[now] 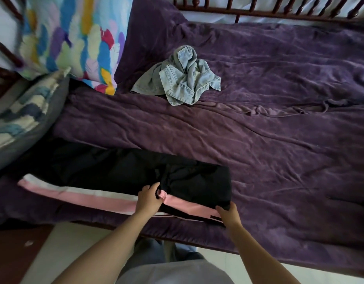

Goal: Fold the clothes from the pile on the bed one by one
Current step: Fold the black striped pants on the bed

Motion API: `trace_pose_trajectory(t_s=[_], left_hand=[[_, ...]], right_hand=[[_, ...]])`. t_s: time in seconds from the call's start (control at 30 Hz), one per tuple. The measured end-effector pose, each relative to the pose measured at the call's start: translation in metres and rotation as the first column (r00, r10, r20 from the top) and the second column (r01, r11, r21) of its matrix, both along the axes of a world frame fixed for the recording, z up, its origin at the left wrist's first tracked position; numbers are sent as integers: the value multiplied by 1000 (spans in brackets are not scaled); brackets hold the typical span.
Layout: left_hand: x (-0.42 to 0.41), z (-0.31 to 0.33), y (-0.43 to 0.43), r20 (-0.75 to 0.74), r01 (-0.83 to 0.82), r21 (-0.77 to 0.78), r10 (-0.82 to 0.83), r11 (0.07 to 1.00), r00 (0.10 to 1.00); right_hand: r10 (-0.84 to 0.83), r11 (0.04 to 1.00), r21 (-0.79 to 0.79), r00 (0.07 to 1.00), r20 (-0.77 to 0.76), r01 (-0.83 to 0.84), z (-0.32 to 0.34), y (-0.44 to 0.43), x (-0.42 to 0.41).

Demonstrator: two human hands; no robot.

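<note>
**Both hands grip the black trousers**

The left hand (148, 198) has its fingers curled round a bunch of black cloth, just beside a small pink tab (162, 195). The right hand (228, 214) clamps the near corner of the folded end. The black trousers (107, 171), pink-striped along the near edge, stretch leftward from both sets of fingers across the purple bedcover (279, 140). Well beyond the fingertips lies a crumpled denim garment (183, 78).
</note>
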State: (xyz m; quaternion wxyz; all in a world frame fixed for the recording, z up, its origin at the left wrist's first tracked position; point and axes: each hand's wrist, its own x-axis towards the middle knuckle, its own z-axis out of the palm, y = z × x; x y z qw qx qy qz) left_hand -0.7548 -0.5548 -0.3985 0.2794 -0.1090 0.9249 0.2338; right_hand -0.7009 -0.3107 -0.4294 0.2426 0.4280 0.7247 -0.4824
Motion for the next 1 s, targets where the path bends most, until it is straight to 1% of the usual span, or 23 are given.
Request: trace_pose_trajectory(t_s=[0.13, 0.2, 0.23, 0.27, 0.3, 0.33, 0.37, 0.4, 0.43, 0.47, 0.53, 0.6, 0.63, 0.67, 0.7, 0.73, 0.77, 0.8, 0.87, 0.9, 0.93, 0.97, 1.0], left_hand=[[2, 1, -2, 21, 36, -2, -36, 999, 999], [4, 2, -1, 39, 75, -23, -74, 997, 997], [7, 2, 0, 25, 100, -52, -99, 994, 995], [9, 2, 0, -19, 148, -115, -151, 982, 988], [13, 3, -1, -79, 224, -194, -243, 955, 967], [15, 3, -1, -122, 315, -246, -351, 917, 928], [17, 1, -2, -132, 410, -249, -450, 877, 883], [17, -2, -3, -98, 497, -205, -523, 843, 847], [17, -2, -4, -30, 554, -124, -561, 824, 828], [15, -2, -6, 33, 552, -35, -551, 833, 834], [9, -2, -12, 77, 451, 121, -462, 884, 884], [1, 3, -20, 79, 379, 231, -406, 896, 910], [-3, 6, -24, 94, 292, 332, -340, 897, 936], [-7, 11, -29, 154, 129, 469, -225, 874, 962], [-11, 19, -36, 235, -72, 594, -88, 801, 968], [-17, 28, -43, 308, -255, 675, 48, 692, 950], [-24, 36, -53, 378, -401, 707, 168, 582, 910], [-31, 42, -65, 437, -505, 714, 254, 485, 863], [-48, 51, -88, 553, -648, 720, 359, 250, 752], [-57, 56, -102, 612, -692, 712, 380, 116, 693], [-66, 61, -116, 646, -704, 710, 384, 17, 660], [-75, 65, -131, 659, -699, 714, 375, -37, 652], [-83, 70, -145, 652, -689, 724, 364, -39, 664]], right_hand=[[-125, 992, 47, 987, 100, 121, 2, 9, -5], [-160, 987, 35, 985, 67, 158, 8, 19, -8], [-169, 985, 34, 985, 36, 168, 13, 22, -9], [-175, 984, 34, 985, 1, 175, 19, 23, -10], [-184, 982, 28, 982, -39, 185, 26, 22, -12], [-196, 980, 19, 977, -82, 199, 34, 19, -13], [-206, 978, 15, 970, -126, 209, 42, 14, -15], [-209, 976, 23, 963, -172, 216, 50, 9, -17], [-210, 975, 31, 953, -219, 222, 58, 2, -20], [-208, 974, 32, 941, -268, 225, 66, -6, -24], [-198, 977, 1, 916, -350, 212, 86, -28, -34], [-177, 984, -48, 894, -411, 173, 108, -55, -47], [-157, 988, -65, 886, -437, 142, 119, -69, -55], [-127, 992, -75, 878, -461, 104, 129, -84, -62], [-90, 995, -79, 868, -489, 58, 137, -100, -71], [-50, 997, -81, 854, -518, 9, 145, -115, -79], [-10, 996, -80, 841, -541, -40, 151, -132, -86], [31, 994, -73, 832, -554, -86, 156, -149, -93], [127, 983, -38, 816, -564, -179, 163, -183, -105], [181, 972, -20, 805, -566, -233, 164, -201, -109], [231, 957, -14, 792, -565, -289, 165, -218, -112], [277, 937, -22, 778, -563, -350, 164, -236, -114], [327, 910, -34, 765, -555, -414, 162, -254, -114]])
